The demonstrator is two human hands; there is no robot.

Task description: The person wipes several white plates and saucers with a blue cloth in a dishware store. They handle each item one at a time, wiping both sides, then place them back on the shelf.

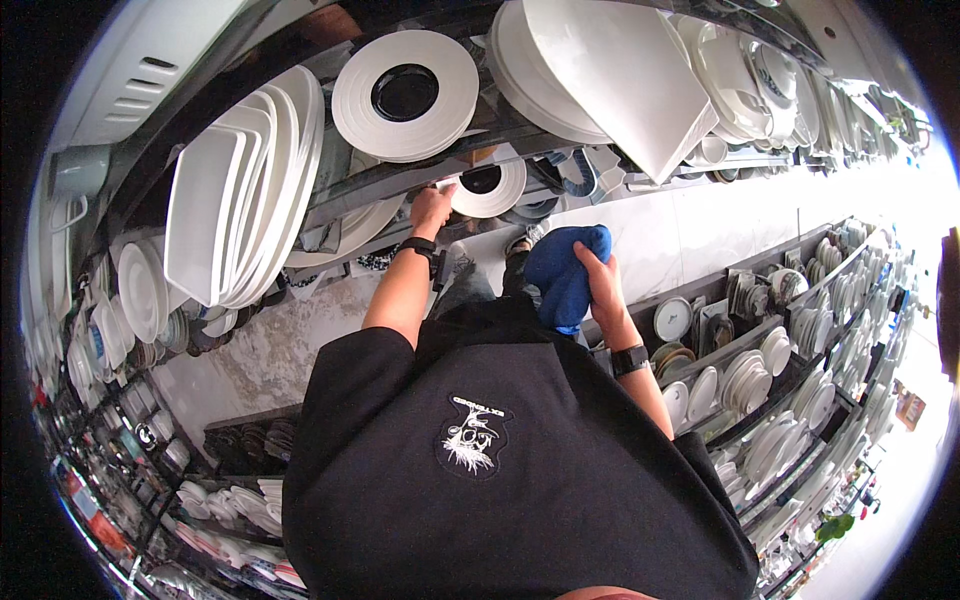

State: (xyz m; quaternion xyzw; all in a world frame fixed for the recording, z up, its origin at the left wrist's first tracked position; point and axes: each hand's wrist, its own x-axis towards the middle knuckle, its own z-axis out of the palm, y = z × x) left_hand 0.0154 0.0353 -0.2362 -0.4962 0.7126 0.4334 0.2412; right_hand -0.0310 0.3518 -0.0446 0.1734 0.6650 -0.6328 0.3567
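My left hand (pixel 433 208), a dark band on its wrist, reaches to the lower shelf. Its thumb lies at the left rim of a white plate with a black centre (pixel 489 196); whether the fingers grip the rim cannot be made out. A bunched blue cloth (pixel 562 274) is in my right hand (pixel 602 281), held in front of my body on the right, with the thumb on top. Above the left hand, on the upper shelf, lies a stack of wide-rimmed white plates with a black centre (pixel 405 95).
White rectangular and oval dishes (pixel 225 202) stand upright at the left. A large square white plate (pixel 622 75) juts past the upper shelf edge. Racks of plates (pixel 750 382) line the right side, across a pale tiled floor (pixel 705 225). More dishes (pixel 232 502) stand at the lower left.
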